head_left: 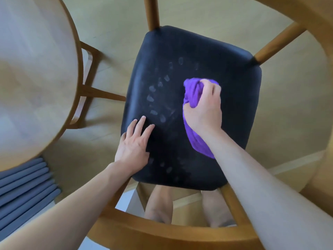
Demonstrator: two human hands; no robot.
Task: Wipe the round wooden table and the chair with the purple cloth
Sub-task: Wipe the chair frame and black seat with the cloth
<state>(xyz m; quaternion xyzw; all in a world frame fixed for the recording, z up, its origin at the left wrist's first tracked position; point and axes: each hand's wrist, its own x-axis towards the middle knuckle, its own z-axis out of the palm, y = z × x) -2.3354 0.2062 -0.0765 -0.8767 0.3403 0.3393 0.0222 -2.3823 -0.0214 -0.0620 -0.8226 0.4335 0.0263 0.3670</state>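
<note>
My right hand [204,107] grips the bunched purple cloth [192,112], pressed on the right half of the wooden chair's black padded seat [180,51], smudged with fingerprints. My left hand [134,143] lies flat, fingers spread, at the seat's left edge. The round wooden table [32,69] stands left, over pale wood flooring [115,22].

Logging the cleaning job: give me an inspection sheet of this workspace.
Surface: black chair seat shows pale fingerprint smudges in arcs.
Job's things: purple cloth bunched on the seat; round wooden table at left.
Clutter: nothing seen.
Hands: right hand grips the cloth; left hand rests flat on the seat's left edge.
Cables: nothing seen.
Surroundings: light wooden floor; grey ribbed cushion lower left; curved chair frame.
</note>
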